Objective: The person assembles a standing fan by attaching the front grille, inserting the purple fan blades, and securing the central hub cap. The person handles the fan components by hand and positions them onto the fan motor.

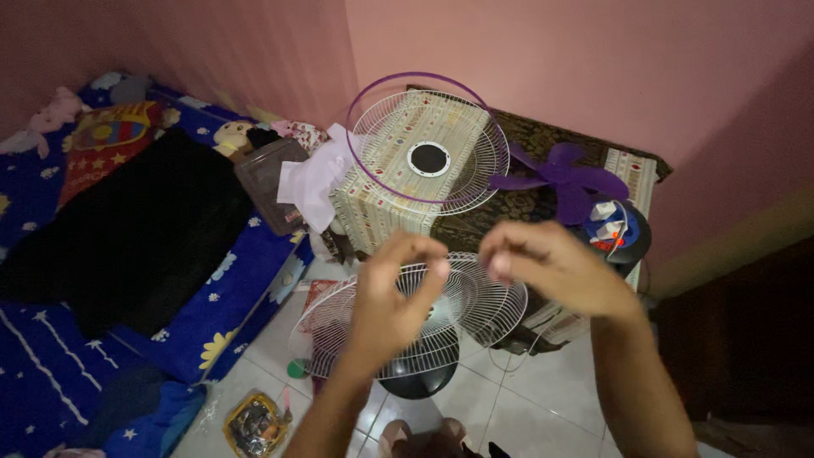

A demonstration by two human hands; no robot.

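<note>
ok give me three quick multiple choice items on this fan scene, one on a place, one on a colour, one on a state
1. Where does the white wire fan grille with the purple rim rest?
A. on the patterned box
B. on the tiled floor
C. on the blue bedding

2. What colour is the loose plastic fan blade?
A. white
B. purple
C. green

3. How are the two hands?
A. flat on the floor
B. raised with fingers pinched together
C. gripping the blade

Answers:
1 A, the grille leans atop the patterned box.
2 B, the blade on the dark table is purple.
3 B, the left hand and right hand hover above the lower white wire grille, fingertips pinched.
</note>
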